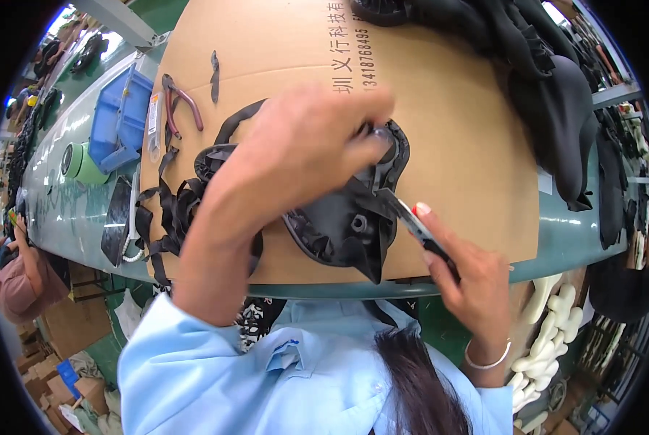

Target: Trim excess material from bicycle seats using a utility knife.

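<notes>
On the cardboard lies a black, padded, saddle-like piece (328,228), its hollow side up, with a pointed flap toward me. My right hand (473,279) grips a utility knife (427,235) from the right, its blade against the piece's dark edge. Over the far end of the piece is my left hand (302,141), smeared by motion, with fingers curled and thumb near the index finger. What sits between them is too blurred to make out. My left forearm hides part of the piece and of a black curved strip (241,119) behind it.
Black trimmed strips (166,217) pile up at the left. Red-handled pliers (186,105) lie beyond them, beside a blue bin (121,116) and a green roll (85,165). Large black padded pieces (556,116) crowd the far right. Another person (27,279) is at far left.
</notes>
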A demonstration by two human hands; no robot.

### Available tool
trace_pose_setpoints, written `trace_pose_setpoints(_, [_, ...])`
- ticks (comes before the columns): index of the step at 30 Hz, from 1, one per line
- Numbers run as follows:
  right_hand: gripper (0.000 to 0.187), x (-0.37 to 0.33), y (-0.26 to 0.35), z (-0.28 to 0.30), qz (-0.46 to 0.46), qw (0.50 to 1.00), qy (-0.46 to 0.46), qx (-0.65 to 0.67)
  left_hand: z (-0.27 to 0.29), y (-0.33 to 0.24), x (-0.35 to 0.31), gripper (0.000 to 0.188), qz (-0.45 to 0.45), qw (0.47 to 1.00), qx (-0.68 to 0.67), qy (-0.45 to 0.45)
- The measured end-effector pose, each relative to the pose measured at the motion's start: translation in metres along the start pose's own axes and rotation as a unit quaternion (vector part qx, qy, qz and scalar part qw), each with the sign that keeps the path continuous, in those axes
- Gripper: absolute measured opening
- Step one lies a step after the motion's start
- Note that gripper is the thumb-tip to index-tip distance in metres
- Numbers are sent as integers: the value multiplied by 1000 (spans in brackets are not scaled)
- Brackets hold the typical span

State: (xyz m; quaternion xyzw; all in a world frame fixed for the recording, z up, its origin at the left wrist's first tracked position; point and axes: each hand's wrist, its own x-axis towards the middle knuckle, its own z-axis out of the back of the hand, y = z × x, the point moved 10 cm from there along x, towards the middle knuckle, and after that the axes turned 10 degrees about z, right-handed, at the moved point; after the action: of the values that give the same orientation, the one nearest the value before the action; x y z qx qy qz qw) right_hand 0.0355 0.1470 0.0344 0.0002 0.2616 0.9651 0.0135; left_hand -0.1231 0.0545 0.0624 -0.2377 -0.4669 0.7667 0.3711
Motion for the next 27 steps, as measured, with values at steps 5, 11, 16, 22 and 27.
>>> trace_pose_setpoints(5, [52, 16, -4, -5, -2, 998, -4, 70, -31, -15, -19, 15, -288, 888, 347, -95])
trace_pose_setpoints(11, [49, -31, -9, -41, -110, 960, -48, 252, -12, -9, -14, 16, -309, 888, 247, -235])
trace_pose_setpoints(16, [54, -60, 17, -52, -123, 956, -132, 233, 28, 10, -8, 9, -201, 889, 158, -381])
trace_pose_setpoints(22, [53, -42, 7, -19, -48, 991, -123, 23, 30, 81, 1, 28, 156, 962, -105, -196])
trace_pose_setpoints(27, [50, 4, -47, 19, 65, 988, -3, 143, 10, 40, -64, 39, 107, 968, 199, -114])
